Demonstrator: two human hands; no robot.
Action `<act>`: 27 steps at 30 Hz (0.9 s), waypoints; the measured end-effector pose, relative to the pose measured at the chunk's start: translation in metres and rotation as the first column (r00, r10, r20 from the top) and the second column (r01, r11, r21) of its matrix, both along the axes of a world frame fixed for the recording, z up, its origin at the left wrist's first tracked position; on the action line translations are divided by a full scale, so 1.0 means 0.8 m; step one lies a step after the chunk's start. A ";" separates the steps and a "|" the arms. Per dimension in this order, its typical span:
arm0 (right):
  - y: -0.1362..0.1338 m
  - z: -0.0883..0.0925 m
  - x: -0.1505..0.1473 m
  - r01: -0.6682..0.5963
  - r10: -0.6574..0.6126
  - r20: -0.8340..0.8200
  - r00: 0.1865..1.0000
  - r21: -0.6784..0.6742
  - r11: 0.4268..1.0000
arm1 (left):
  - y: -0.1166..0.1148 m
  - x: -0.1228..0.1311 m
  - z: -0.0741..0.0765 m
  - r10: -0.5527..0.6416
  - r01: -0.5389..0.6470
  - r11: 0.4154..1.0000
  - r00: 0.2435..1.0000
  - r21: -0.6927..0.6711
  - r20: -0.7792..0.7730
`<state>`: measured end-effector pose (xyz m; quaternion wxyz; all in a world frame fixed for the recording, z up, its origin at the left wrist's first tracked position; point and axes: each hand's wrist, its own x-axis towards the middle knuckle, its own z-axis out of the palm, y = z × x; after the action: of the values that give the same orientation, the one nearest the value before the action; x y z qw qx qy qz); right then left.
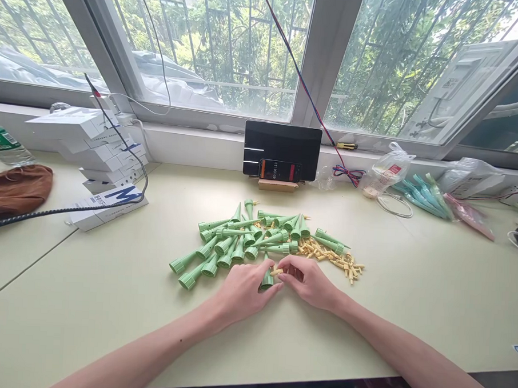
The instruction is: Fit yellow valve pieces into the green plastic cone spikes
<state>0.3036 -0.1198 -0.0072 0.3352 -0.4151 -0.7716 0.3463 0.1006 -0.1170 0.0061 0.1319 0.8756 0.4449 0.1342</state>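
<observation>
Hands first: your left hand (pixel 244 290) and right hand (pixel 309 282) meet fingertip to fingertip on the bench (pixel 108 302), just on the near side of the parts. Your left hand is closed around a green cone (pixel 266 280), its wide ribbed end toward you and its tip pointing away. Your right hand pinches a small yellow piece (pixel 276 271) between thumb and forefinger, right at the cone's side; you cannot tell from here whether the two parts touch.

Just beyond your fingers lies the pile of green cones (pixel 235 241), crossed over one another, with a few strays trailing off to the near left. To the right of the pile, touching its edge, is a loose scatter of yellow pieces (pixel 331 260).

Far from you, against the window ledge, a dark tablet (pixel 282 143) stands upright with a phone (pixel 279 170) propped in front of it on a wooden stand (pixel 278 185). At the far left you have a stack of white boxes (pixel 93 152) with a black cable (pixel 69 210) running across it, a brown pouch (pixel 16 186) and a water bottle (pixel 3 145). At the far right lie plastic bags (pixel 386 171), one with bluish-green cones (pixel 422 196) spilling from it.
</observation>
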 end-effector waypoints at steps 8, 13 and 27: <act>0.000 0.000 -0.001 0.010 -0.011 0.030 1.000 0.027 1.000 | 0.001 0.000 0.000 -0.009 0.009 1.000 1.000 -0.004 -0.008; 0.000 0.000 -0.001 0.020 -0.022 0.044 0.999 0.051 0.999 | 0.000 0.000 0.001 -0.008 0.008 1.000 1.000 -0.009 -0.005; 0.000 0.003 -0.001 0.005 -0.005 -0.023 1.000 -0.033 0.999 | 0.000 -0.001 0.001 -0.019 0.019 1.000 1.000 -0.014 -0.011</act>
<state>0.3024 -0.1195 -0.0051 0.3381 -0.4185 -0.7608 0.3629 0.0997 -0.1168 0.0066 0.1369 0.8796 0.4381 0.1247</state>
